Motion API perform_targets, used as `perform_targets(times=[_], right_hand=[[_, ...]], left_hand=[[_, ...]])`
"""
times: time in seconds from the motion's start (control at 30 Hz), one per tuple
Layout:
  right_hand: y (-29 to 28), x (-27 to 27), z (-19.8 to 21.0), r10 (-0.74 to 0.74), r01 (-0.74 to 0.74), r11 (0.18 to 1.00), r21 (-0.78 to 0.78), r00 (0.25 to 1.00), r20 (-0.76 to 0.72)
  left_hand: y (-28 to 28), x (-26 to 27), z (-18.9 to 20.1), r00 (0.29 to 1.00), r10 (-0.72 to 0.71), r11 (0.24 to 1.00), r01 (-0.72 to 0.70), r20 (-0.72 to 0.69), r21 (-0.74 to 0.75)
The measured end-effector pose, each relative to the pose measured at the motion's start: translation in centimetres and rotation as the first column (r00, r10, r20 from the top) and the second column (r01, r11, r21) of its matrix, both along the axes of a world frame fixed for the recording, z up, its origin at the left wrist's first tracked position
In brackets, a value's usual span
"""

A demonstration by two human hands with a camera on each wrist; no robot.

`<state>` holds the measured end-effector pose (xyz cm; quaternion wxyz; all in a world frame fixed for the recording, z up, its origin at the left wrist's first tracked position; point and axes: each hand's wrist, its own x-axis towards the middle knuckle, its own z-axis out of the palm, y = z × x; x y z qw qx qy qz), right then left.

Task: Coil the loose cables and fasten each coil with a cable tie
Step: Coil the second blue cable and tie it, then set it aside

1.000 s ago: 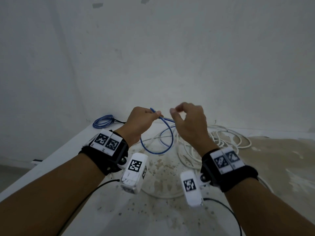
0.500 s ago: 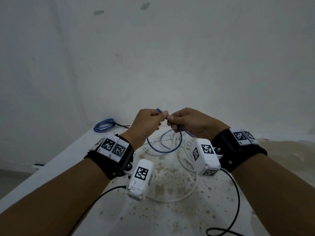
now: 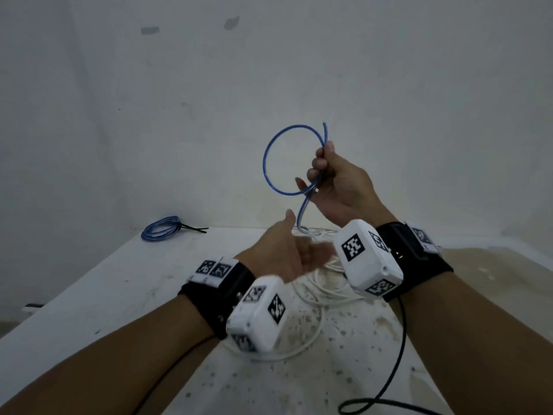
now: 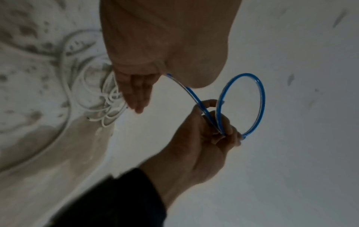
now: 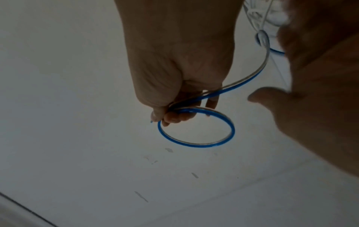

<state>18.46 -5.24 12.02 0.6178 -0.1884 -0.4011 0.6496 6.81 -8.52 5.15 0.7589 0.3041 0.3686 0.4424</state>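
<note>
No legible text. Right hand (image 3: 338,187) pinches blue cable (image 3: 269,151) into one loop, raised above desk (image 3: 119,283). Left hand (image 3: 287,256) relaxed, fingers straight, just below the loop w/ cable tail alongside.

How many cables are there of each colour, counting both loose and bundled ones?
Blue cables: 2, the blue cable looped in the right hand and the tied blue coil on the table.
White cables: 1 tangle; its strands cannot be told apart.
Total: 3
</note>
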Motion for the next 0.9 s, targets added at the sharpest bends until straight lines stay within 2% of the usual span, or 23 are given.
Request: perform_targets(times=[0.03, 0.1, 0.17, 0.23, 0.37, 0.47, 0.6, 0.73, 0.83, 0.9], right_hand=[[-0.1, 0.3, -0.3, -0.003, 0.003, 1.0, -0.021, 1.0, -0.019], [-0.1, 1.1, -0.9, -0.012, 0.008, 0.997, -0.072, 0.998, -0.059], [-0.1, 2.0, -1.6, -0.021, 0.011, 0.994, -0.112, 0.996, -0.089], [0.0, 2.5, -2.0, -0.037, 0.025, 0.99, -0.136, 0.996, -0.087], [0.7, 3.0, -2.4, -0.098, 0.073, 0.98, -0.184, 0.987, -0.129], [1.2, 3.2, -2.7, -0.083, 0.045, 0.975, -0.219, 0.982, -0.168], [0.9, 2.3, -3.6, -0.022, 0.023, 0.979, -0.203, 1.0, 0.008], [0.5, 1.0, -4.6, -0.047, 0.061, 0.975, -0.216, 0.996, 0.071], [0.8, 0.5, -5.2, -0.139, 0.113, 0.957, -0.268, 0.987, -0.079], [1.2, 0.3, -5.2, -0.179, 0.105, 0.943, -0.316, 0.96, -0.215]], left_hand=[[0.4, 0.7, 0.5, 0.986, 0.125, 0.992, -0.126, 0.107, -0.004], [1.2, 1.8, 1.4, 0.909, 0.343, 0.937, -0.349, 0.238, -0.02], [1.5, 2.0, 2.3, 0.848, 0.46, 0.88, -0.475, 0.263, -0.007], [1.6, 2.1, 2.8, 0.824, 0.515, 0.847, -0.532, 0.234, 0.007], [1.1, 2.4, 2.5, 0.858, 0.501, 0.856, -0.511, 0.117, 0.081], [0.4, 2.2, 2.1, 0.867, 0.497, 0.853, -0.494, 0.022, 0.17], [0.6, 0.6, 2.3, 0.837, 0.531, 0.824, -0.475, -0.129, 0.307], [0.4, -1.7, 2.6, 0.831, 0.499, 0.848, -0.411, -0.243, 0.336], [-0.1, -2.7, 2.1, 0.828, 0.48, 0.855, -0.369, -0.289, 0.364], [-0.2, -3.1, 1.5, 0.789, 0.527, 0.827, -0.391, -0.316, 0.404]])
